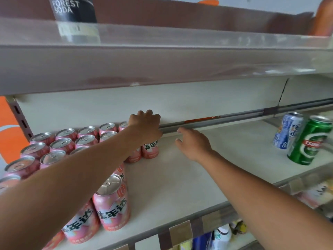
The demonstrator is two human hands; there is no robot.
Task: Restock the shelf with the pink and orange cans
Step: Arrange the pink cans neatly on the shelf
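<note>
Several pink cans point(61, 143) stand in rows on the left part of the white shelf point(180, 177). My left hand point(146, 124) reaches to the back of the shelf and grips the top of a pink can point(150, 149) at the right end of the back rows. Another pink can point(112, 202) stands near the front edge beside my left forearm. My right hand point(193, 142) hovers above the bare shelf just right of that gripped can, fingers relaxed and holding nothing. No orange can shows on this shelf.
A blue-and-white can point(287, 130) and a green can point(310, 139) stand at the right end of the shelf. A black soda can point(73, 13) stands on the shelf above. Bottles point(220, 237) show on the shelf below. A grey rail point(234, 118) runs along the back.
</note>
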